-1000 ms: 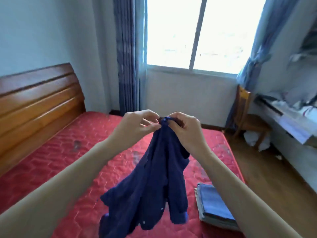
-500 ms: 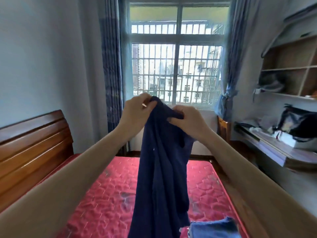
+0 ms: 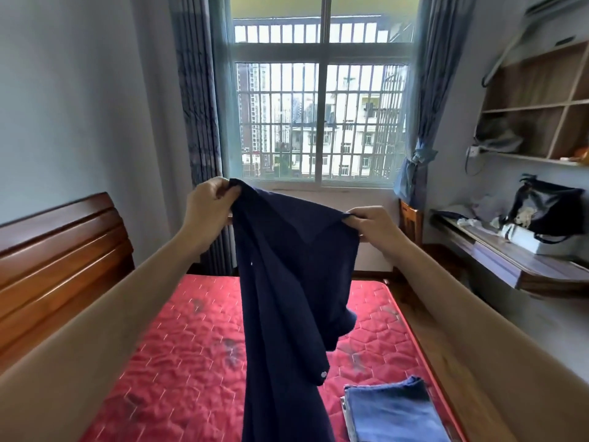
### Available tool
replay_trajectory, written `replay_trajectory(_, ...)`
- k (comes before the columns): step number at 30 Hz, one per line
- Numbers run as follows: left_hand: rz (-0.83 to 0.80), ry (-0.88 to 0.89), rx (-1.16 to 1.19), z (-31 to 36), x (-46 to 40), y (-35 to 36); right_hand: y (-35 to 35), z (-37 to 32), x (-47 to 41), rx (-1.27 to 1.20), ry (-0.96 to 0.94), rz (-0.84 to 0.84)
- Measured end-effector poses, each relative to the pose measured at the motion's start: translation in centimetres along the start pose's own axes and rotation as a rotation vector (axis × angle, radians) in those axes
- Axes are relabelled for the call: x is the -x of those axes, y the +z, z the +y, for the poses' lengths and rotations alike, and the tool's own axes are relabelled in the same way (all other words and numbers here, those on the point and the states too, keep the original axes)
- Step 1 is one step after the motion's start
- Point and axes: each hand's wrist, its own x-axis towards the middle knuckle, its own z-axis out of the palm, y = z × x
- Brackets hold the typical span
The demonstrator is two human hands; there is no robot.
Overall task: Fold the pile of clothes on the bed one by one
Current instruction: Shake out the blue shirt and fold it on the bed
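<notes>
Two hands, the left hand (image 3: 208,204) and the right hand (image 3: 371,223), one dark blue garment (image 3: 287,282), one folded stack of blue clothes (image 3: 393,409), one red bed (image 3: 178,362), one wooden headboard (image 3: 57,250), one black bag (image 3: 546,208), one barred window (image 3: 322,122).

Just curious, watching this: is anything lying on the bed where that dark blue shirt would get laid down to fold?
Nothing visible does. The navy shirt hangs over bare red mattress; the folded clothes sit off to the right edge.

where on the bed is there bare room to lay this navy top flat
The red mattress lies bare between the wooden headboard and the hanging navy garment. The near right corner is crowded by the folded blue stack.
</notes>
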Motion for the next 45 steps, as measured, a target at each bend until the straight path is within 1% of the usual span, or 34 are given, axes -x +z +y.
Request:
replay_trajectory(5,-0.001,-0.078,0.066,-0.1,0.1,-0.8,1.6,-0.6,-1.1,-0.048,0.009,0.000)
replay_trajectory(10,-0.008,-0.077,0.103,0.9,-0.7,-0.2,4.2,-0.8,-1.6,-0.014,0.009,0.023)
replay_trajectory(13,0.013,-0.106,0.108,1.5,-1.5,0.3,6.3,-1.3,-1.1,0.066,-0.035,0.097)
replay_trajectory(14,0.029,-0.116,0.103,1.7,-1.8,0.4,7.0,-1.5,-0.8,0.124,-0.077,0.144)
replay_trajectory(16,0.078,-0.133,0.100,2.1,-2.6,0.6,8.4,-2.2,0.5,0.198,-0.231,0.214)
replay_trajectory(18,0.129,-0.138,0.114,2.5,-3.2,0.8,9.8,-2.5,2.2,0.197,-0.397,0.268)
replay_trajectory(19,0.149,-0.137,0.113,2.7,-3.5,0.8,10.6,-2.6,3.0,0.194,-0.439,0.257)
replay_trajectory(20,0.165,-0.134,0.104,3.0,-3.7,0.9,11.5,-2.5,3.6,0.202,-0.433,0.204)
replay_trajectory(23,0.178,-0.113,0.093,3.7,-3.9,1.0,14.5,-2.0,4.0,0.363,-0.269,-0.028)
replay_trajectory(24,0.181,-0.104,0.084,3.8,-4.0,0.9,15.4,-1.6,3.8,0.406,-0.226,-0.066)
replay_trajectory(26,0.198,-0.087,0.065,3.9,-4.2,0.1,16.6,-0.8,3.5,0.406,-0.163,-0.063)
replay_trajectory(29,0.223,-0.094,0.067,3.1,-4.7,-2.4,16.4,0.6,3.0,0.321,-0.118,-0.026)
replay_trajectory(30,0.227,-0.090,0.051,2.7,-4.8,-3.4,16.1,1.0,3.1,0.294,-0.140,-0.045)
replay_trajectory(32,0.218,-0.065,0.013,1.9,-4.8,-4.8,15.9,1.8,3.4,0.247,-0.190,-0.142)
replay_trajectory(33,0.198,-0.053,0.003,1.7,-4.7,-5.3,16.1,2.0,3.8,0.218,-0.195,-0.184)
replay_trajectory(34,0.167,-0.046,0.008,1.6,-4.6,-5.7,16.3,2.3,4.1,0.190,-0.190,-0.190)
replay_trajectory(35,0.130,-0.042,0.029,1.6,-4.5,-6.0,16.7,2.6,4.2,0.146,-0.179,-0.160)
replay_trajectory(38,0.024,-0.035,0.076,2.5,-4.1,-6.7,17.4,3.5,3.0,-0.018,-0.098,0.074)
replay_trajectory(39,-0.007,-0.030,0.067,2.9,-4.0,-6.9,17.5,3.6,2.3,-0.013,-0.073,0.127)
replay_trajectory(40,-0.040,-0.025,0.051,3.2,-3.9,-7.1,17.5,3.6,1.6,0.018,-0.051,0.127)
replay_trajectory(42,-0.098,-0.028,0.024,3.8,-3.9,-7.6,17.9,3.2,0.2,0.005,0.014,0.027)
replay_trajectory(45,-0.108,-0.030,0.034,3.9,-4.0,-9.1,18.4,2.7,-1.0,-0.278,0.116,-0.174)
